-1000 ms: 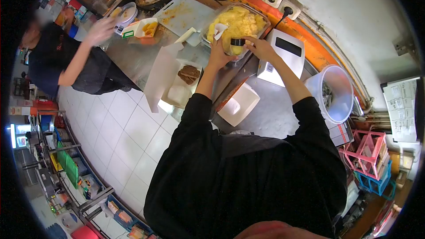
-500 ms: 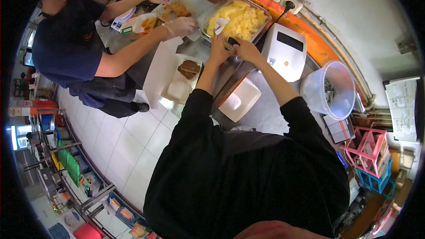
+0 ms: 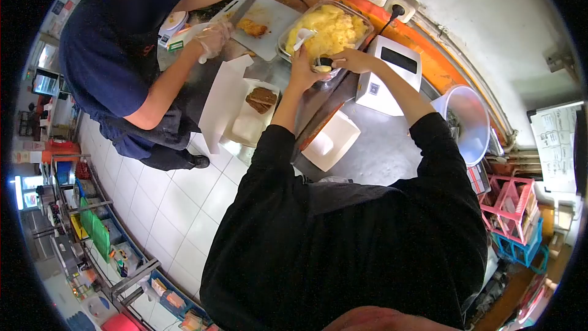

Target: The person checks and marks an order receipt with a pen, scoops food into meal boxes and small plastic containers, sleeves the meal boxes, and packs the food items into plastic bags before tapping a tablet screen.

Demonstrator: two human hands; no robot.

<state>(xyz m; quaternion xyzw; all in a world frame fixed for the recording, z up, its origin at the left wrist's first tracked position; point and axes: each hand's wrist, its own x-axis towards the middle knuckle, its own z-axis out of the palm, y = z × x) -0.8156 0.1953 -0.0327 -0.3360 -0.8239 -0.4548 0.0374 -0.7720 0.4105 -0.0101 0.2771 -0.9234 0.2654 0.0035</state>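
Along an orange ledge (image 3: 433, 66) runs a grey metal counter (image 3: 395, 141), where a clear tub (image 3: 283, 44) sits heaped with soft, lumpy food (image 3: 334, 27) in bright and paler yellow. At its near rim, the left hand (image 3: 302, 73) has its fingers closed on a white spoon-like utensil (image 3: 302, 38), while the right hand (image 3: 356, 61) pinches a small black-rimmed round piece (image 3: 324, 62), pale yellow showing within.

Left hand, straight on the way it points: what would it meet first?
Beyond the white utensil in the left hand, probably the yellow food in the clear tub; depth is unclear, so its near rim might come first.
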